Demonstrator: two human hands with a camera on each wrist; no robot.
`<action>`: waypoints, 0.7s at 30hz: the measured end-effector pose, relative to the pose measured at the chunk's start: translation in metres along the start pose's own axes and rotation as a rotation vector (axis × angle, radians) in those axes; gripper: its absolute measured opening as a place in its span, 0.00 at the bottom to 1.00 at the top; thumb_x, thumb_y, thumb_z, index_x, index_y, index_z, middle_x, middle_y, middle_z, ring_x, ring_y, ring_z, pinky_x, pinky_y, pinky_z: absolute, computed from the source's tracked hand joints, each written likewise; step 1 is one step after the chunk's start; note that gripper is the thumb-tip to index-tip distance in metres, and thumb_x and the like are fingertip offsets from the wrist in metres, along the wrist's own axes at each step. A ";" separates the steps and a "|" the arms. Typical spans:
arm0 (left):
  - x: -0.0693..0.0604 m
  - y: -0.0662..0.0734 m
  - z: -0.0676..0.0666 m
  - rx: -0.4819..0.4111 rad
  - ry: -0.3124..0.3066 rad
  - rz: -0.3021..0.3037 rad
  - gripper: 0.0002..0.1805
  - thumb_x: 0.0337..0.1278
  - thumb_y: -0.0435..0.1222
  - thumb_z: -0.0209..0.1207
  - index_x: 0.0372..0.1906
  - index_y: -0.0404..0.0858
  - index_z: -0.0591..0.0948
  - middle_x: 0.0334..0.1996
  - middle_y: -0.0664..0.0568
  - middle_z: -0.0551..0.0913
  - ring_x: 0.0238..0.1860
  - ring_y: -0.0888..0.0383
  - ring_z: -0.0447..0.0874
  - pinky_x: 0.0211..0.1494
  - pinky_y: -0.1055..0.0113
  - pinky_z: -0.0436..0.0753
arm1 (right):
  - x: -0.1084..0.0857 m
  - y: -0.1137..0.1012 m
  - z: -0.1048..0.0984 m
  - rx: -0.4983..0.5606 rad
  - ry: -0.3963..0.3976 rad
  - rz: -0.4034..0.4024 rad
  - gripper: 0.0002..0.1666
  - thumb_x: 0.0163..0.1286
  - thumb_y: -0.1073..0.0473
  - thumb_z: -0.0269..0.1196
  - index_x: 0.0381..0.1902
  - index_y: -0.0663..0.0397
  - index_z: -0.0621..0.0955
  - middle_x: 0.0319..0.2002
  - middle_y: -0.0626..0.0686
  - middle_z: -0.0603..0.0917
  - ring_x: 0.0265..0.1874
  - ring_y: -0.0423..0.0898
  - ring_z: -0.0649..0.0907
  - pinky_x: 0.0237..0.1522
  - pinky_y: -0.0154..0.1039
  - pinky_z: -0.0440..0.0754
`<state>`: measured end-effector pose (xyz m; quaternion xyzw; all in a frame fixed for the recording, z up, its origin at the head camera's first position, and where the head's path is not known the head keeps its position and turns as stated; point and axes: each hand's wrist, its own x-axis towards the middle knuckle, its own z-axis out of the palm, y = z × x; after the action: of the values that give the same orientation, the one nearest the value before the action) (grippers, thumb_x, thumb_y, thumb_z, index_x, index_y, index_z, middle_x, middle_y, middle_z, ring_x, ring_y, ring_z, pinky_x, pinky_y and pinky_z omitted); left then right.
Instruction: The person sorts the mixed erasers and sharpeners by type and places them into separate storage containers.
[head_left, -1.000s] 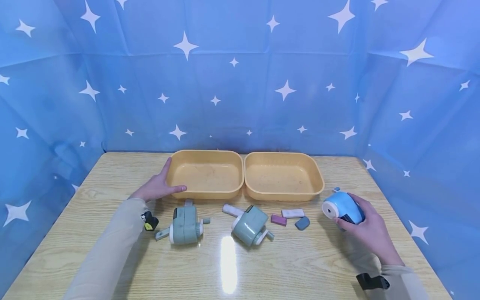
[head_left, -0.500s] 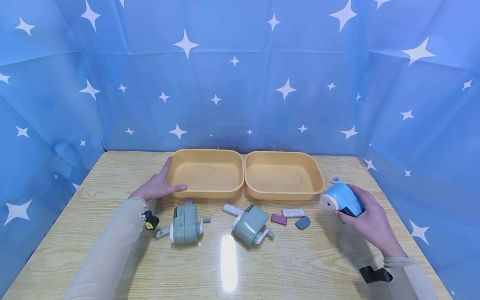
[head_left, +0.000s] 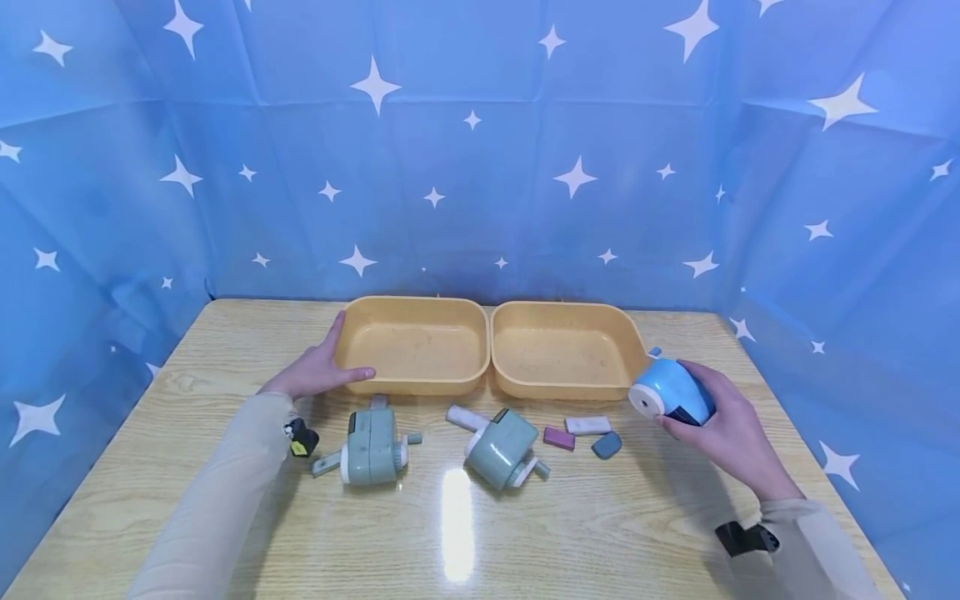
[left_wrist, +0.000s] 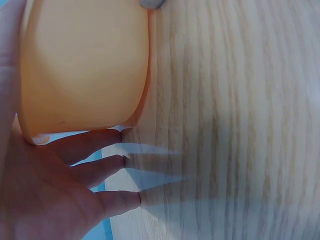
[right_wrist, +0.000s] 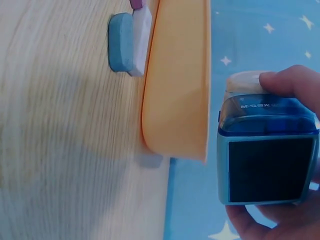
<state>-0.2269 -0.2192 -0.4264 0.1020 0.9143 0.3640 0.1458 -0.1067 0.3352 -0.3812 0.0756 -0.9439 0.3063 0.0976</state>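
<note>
In the head view my right hand (head_left: 726, 425) grips a blue crank pencil sharpener (head_left: 671, 392) in the air, beside the right end of the right tan tray (head_left: 566, 391). The right wrist view shows this pencil sharpener (right_wrist: 270, 170) from its dark flat base side, with the thumb at its pale end. My left hand (head_left: 313, 372) rests at the left end of the left tan tray (head_left: 412, 387), thumb over its front rim. Its fingers (left_wrist: 90, 145) lie straight and spread beside the tray wall, tips at the table, in the left wrist view.
Two grey-green crank pencil sharpeners (head_left: 372, 446) lie before the trays; the other sharpener (head_left: 502, 450) sits askew. To its right are a purple eraser (head_left: 558, 438), a white eraser (head_left: 588, 425) and a blue eraser (head_left: 607, 445). A starry blue curtain (head_left: 480, 208) stands behind the table.
My right hand has carried the blue pencil sharpener up and to the left, closer to the right tray. The left hand has stayed at the left tray.
</note>
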 end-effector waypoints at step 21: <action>0.000 0.000 0.000 0.023 -0.006 0.011 0.69 0.50 0.61 0.64 0.74 0.43 0.23 0.65 0.18 0.56 0.63 0.26 0.60 0.64 0.36 0.60 | 0.030 -0.019 0.009 0.030 -0.092 -0.095 0.47 0.55 0.54 0.75 0.68 0.61 0.65 0.59 0.65 0.70 0.52 0.63 0.73 0.44 0.62 0.72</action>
<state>-0.2267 -0.2197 -0.4265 0.1098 0.9174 0.3537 0.1455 -0.1336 0.3125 -0.3706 0.1358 -0.9380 0.3117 0.0672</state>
